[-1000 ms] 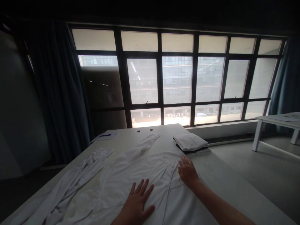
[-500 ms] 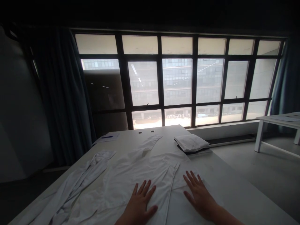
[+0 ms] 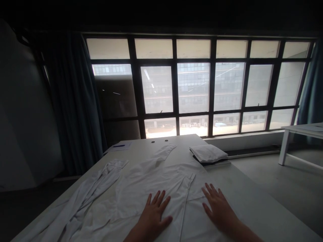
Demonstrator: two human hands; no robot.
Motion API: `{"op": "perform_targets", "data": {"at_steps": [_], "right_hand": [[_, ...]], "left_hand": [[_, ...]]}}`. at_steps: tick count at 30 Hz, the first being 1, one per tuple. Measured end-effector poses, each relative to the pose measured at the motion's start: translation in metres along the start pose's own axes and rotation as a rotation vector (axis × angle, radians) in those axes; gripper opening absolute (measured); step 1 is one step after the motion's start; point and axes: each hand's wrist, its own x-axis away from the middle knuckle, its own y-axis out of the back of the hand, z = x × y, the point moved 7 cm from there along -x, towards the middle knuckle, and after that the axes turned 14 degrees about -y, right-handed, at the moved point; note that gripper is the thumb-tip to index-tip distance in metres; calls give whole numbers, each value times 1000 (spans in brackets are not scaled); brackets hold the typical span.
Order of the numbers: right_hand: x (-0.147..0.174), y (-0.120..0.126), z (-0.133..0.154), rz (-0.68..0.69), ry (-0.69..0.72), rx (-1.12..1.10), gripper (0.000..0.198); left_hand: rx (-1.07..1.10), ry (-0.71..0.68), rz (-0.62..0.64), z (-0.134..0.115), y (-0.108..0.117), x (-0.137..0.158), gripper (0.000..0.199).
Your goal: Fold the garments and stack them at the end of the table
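A white garment [image 3: 151,183], apparently a shirt with a long front edge strip, lies spread over the table. My left hand [image 3: 155,215] rests flat on its cloth, left of that strip, with the fingers spread. On the other side of the strip, my right hand [image 3: 219,208] lies palm down near the garment's right border, fingers also apart. Neither hand grips anything. One sleeve [image 3: 161,154] stretches toward the far end of the table. Along the left lies a crumpled white cloth [image 3: 93,185]; I cannot tell whether it is joined to the garment.
A folded white cloth [image 3: 209,153] sits on something dark at the table's right edge. Paper with a blue pen [image 3: 119,146] lies at the far left of the white table [image 3: 254,208]. Another table [image 3: 286,144] stands to the right, and windows and curtains [image 3: 75,101] are behind.
The whole view has shifted slightly, so things appear a little further right. Both hands stay flat and spread in nearly the same places on the cloth.
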Motion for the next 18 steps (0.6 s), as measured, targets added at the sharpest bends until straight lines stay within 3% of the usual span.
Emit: {"op": "perform_targets", "data": {"at_steps": [3,5,12,18], "right_hand": [[16,-11,19,175,82,-75,66],[20,-11,12,224,106,-90,66],[12,-1,-48,230,63,-64,66],[12,-2,-50,202,62,-73,64]], "left_hand": [[0,0,5,0,1,1,75],[1,-3,10,1,1,2,74],[-46,-29,-34,5,-1,2,71],[-279,9,-236,9,6,17,49]]}}
